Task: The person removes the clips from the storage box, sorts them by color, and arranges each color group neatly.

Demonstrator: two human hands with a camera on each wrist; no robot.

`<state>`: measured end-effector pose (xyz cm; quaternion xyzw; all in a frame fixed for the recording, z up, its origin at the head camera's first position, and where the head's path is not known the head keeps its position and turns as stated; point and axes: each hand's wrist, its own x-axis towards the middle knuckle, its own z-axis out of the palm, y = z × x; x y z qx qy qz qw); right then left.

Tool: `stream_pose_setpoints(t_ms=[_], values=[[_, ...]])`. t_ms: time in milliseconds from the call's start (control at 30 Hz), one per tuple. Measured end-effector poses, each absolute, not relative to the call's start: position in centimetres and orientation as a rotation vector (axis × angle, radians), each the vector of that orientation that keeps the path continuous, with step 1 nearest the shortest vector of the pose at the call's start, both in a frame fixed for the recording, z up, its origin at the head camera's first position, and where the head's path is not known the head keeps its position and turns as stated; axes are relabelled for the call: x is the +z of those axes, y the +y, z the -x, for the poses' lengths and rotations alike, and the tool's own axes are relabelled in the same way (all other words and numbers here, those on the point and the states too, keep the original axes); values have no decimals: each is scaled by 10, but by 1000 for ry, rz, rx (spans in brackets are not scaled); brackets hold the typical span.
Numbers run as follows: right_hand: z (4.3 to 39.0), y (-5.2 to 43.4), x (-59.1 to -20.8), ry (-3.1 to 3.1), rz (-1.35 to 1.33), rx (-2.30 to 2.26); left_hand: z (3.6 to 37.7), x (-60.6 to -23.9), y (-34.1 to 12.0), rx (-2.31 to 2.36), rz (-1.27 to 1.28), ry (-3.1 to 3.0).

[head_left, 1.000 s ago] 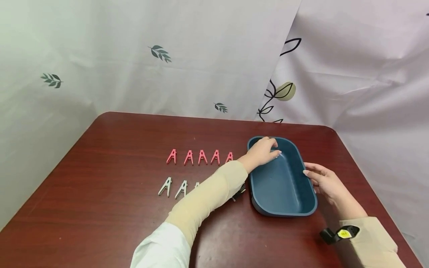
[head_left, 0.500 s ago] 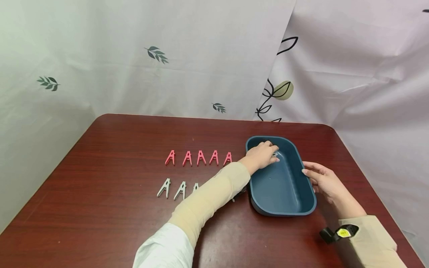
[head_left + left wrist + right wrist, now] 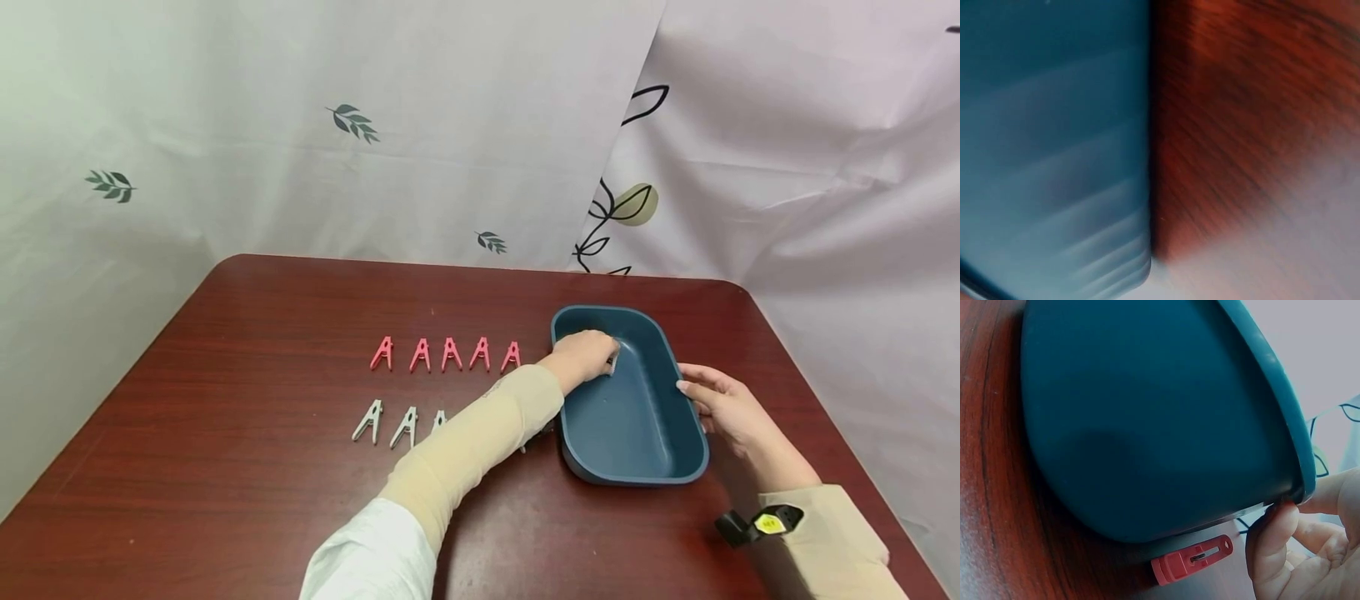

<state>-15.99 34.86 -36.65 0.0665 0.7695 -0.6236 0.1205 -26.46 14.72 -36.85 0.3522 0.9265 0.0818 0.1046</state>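
Inside the blue bin point(image 3: 615, 433), near its far left corner, my left hand point(image 3: 588, 354) pinches a small pale thing point(image 3: 613, 363), mostly covered by the fingers. My right hand point(image 3: 738, 421) holds the bin's right rim, also seen in the right wrist view, where the hand point(image 3: 1316, 550) grips the rim's edge. A red spring clamp point(image 3: 1191, 559) lies by the bin's wall point(image 3: 1147, 425) there. The left wrist view shows only the bin's ribbed side point(image 3: 1054, 144) and wood, no hand.
Left of the bin lie a row of red clamps point(image 3: 450, 356) and, nearer, a row of white clamps point(image 3: 405, 427), partly hidden by the left sleeve point(image 3: 465, 442). All stand on a dark red wooden table point(image 3: 225, 475). A patterned cloth point(image 3: 420, 183) hangs behind it.
My left hand has lowered into the bin, and its spread fingers have curled in around the small pale thing. The right hand and the bin stay where they were.
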Motion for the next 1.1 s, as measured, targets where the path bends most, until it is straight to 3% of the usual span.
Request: stream_pose_setpoints(t_ms=[200,1100], values=[[159,349,-366,2267,-197,-1804,264,-370,151,286,-1077,2782],[159,347,-363,2311,-198,-1750,258,-366,159,377,-785,2887]])
